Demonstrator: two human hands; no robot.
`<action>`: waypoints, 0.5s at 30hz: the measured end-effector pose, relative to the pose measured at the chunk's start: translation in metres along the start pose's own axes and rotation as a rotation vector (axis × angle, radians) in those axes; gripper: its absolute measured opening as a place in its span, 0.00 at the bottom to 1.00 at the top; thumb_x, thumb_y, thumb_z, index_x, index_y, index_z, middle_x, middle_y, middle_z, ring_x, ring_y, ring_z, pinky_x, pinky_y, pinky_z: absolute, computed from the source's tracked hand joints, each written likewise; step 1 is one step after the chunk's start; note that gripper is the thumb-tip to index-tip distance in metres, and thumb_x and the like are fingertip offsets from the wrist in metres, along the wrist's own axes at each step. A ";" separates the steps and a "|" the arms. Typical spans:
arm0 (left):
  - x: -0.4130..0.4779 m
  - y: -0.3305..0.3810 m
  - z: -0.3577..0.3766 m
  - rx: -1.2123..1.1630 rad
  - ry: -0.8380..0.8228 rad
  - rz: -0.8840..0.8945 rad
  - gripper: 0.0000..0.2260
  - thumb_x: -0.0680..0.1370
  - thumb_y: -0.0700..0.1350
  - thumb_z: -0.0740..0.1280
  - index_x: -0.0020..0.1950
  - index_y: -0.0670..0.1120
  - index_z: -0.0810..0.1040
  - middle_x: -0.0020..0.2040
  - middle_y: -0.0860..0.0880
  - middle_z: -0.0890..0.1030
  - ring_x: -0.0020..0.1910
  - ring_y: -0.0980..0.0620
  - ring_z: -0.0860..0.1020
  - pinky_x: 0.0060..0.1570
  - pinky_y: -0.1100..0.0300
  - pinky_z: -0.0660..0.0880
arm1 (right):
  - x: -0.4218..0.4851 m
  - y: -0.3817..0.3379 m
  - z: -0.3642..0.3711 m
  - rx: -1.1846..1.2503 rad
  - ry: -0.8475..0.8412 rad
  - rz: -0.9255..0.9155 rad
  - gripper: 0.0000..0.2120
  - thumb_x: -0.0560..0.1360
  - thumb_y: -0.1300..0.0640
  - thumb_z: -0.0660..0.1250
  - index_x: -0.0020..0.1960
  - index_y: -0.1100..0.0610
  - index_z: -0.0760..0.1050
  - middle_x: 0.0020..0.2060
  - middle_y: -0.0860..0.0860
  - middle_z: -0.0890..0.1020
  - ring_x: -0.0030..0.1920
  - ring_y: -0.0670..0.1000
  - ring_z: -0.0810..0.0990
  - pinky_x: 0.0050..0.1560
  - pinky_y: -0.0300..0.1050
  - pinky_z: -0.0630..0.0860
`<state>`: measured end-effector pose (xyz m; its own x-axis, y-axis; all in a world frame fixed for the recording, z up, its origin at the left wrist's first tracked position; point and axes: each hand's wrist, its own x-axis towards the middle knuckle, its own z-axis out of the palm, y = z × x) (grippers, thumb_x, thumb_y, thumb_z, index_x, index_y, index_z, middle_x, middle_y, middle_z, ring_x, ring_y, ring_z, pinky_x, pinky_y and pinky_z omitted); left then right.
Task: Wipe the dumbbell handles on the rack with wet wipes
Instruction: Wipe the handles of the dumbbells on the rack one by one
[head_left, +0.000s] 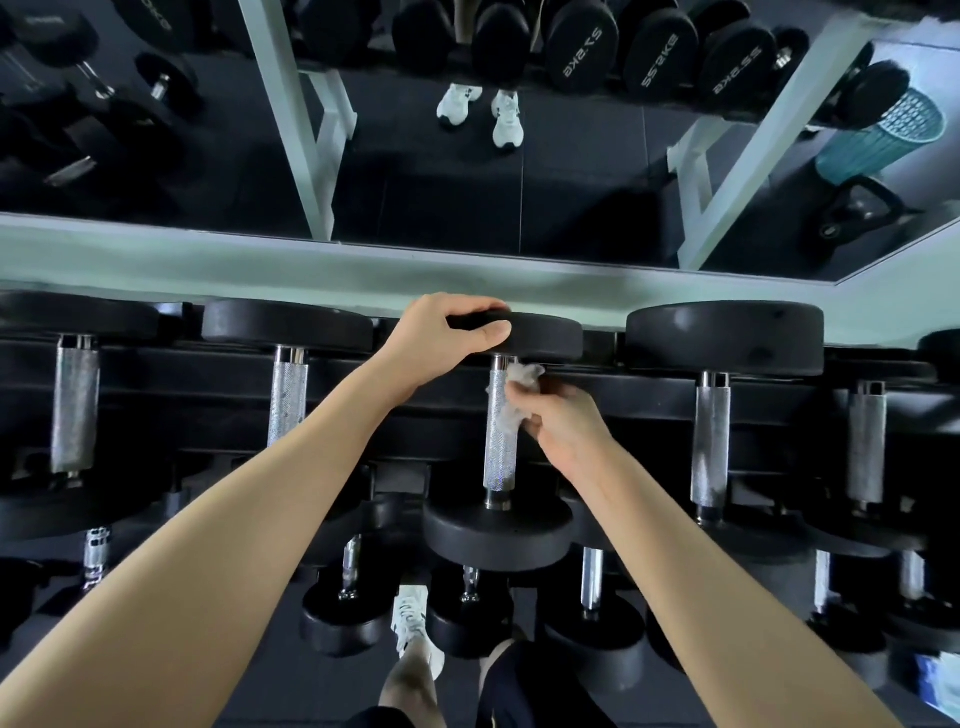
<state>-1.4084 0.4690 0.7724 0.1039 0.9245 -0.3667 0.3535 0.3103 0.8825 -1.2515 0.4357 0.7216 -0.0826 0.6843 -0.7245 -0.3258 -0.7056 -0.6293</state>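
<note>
Nearest you, the middle dumbbell (498, 538) lies on the top tier of the rack (208, 410). Your right hand (569, 436) has its fingers pinched round a crumpled wet wipe (511, 410), which touches the upper part of the knurled handle (500, 462). Farther on, your left hand (447, 332) curls fingers and thumb over that dumbbell's far head (550, 338). Beyond stands a mirror (441, 182).

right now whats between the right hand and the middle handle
A crumpled wet wipe, held by the right hand against the middle handle; head view.
</note>
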 end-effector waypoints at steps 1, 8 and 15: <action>0.000 0.000 0.000 0.005 0.001 -0.002 0.12 0.75 0.46 0.70 0.59 0.51 0.80 0.54 0.58 0.81 0.55 0.64 0.76 0.50 0.76 0.67 | -0.005 0.008 -0.004 -0.054 0.017 0.013 0.09 0.72 0.71 0.67 0.44 0.59 0.77 0.37 0.52 0.79 0.36 0.48 0.76 0.42 0.41 0.73; -0.002 0.002 -0.001 0.062 -0.003 -0.017 0.13 0.75 0.48 0.69 0.60 0.52 0.80 0.56 0.60 0.80 0.56 0.66 0.74 0.52 0.76 0.66 | -0.038 0.040 -0.029 -0.710 0.089 -0.028 0.06 0.70 0.60 0.74 0.39 0.58 0.77 0.34 0.50 0.81 0.37 0.47 0.79 0.37 0.34 0.71; -0.009 0.007 0.000 0.387 0.050 0.015 0.14 0.77 0.52 0.66 0.63 0.56 0.77 0.61 0.60 0.77 0.62 0.57 0.73 0.58 0.62 0.67 | -0.061 0.023 -0.039 -0.801 0.028 -0.052 0.09 0.70 0.58 0.73 0.34 0.60 0.78 0.29 0.47 0.79 0.32 0.42 0.77 0.30 0.26 0.68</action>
<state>-1.4070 0.4628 0.7815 0.0703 0.9409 -0.3312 0.6776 0.1987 0.7081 -1.2174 0.3710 0.7406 -0.0589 0.7224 -0.6890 0.4474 -0.5979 -0.6651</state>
